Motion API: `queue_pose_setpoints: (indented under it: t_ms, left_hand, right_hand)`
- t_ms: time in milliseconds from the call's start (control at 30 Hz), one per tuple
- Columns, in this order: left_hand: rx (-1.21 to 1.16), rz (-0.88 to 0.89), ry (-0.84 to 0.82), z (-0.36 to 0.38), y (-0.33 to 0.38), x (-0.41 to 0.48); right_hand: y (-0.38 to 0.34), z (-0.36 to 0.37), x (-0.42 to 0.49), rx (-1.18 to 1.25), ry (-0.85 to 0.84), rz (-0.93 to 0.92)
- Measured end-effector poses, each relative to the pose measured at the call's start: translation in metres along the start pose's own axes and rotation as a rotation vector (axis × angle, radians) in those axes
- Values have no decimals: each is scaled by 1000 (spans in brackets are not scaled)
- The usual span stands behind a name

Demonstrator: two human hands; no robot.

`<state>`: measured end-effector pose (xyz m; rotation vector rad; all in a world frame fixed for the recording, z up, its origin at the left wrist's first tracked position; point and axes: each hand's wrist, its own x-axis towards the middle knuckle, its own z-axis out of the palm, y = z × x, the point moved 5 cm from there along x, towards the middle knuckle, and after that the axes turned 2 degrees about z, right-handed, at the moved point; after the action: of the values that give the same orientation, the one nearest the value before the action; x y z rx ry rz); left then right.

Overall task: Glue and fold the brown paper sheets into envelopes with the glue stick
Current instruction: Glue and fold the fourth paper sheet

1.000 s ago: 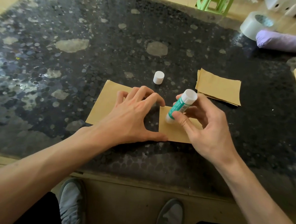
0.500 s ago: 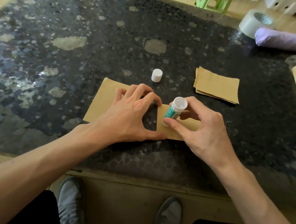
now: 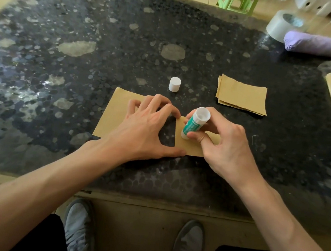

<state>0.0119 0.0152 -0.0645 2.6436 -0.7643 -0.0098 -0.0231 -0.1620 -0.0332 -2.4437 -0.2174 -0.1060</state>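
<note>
On the surface [image 3: 86, 88] | left hand [image 3: 143, 131] pressed flat on the brown paper sheet [image 3: 114, 118] | right hand [image 3: 225, 150] gripped the glue stick [image 3: 194, 124], more upright than before, tip on the sheet | gluing seemed unfinished.

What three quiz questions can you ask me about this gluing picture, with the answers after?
1. True or false: the white cap stands on the table, off the glue stick.
2. What does the left hand press down?
3. Which hand grips the glue stick? A) left hand B) right hand
Key: 1 true; 2 the brown paper sheet; 3 B.
</note>
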Motion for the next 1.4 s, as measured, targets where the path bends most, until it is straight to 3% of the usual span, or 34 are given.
queue_pose_setpoints:
  t_ms: [300,1400]
  left_hand:
    - [-9,-7,-6,-1,1,0]
    - [-16,-13,-8,-1,1,1]
  right_hand:
    - [-2,2,1,13,99,-24]
    - [1,6,28,-23,167,-31]
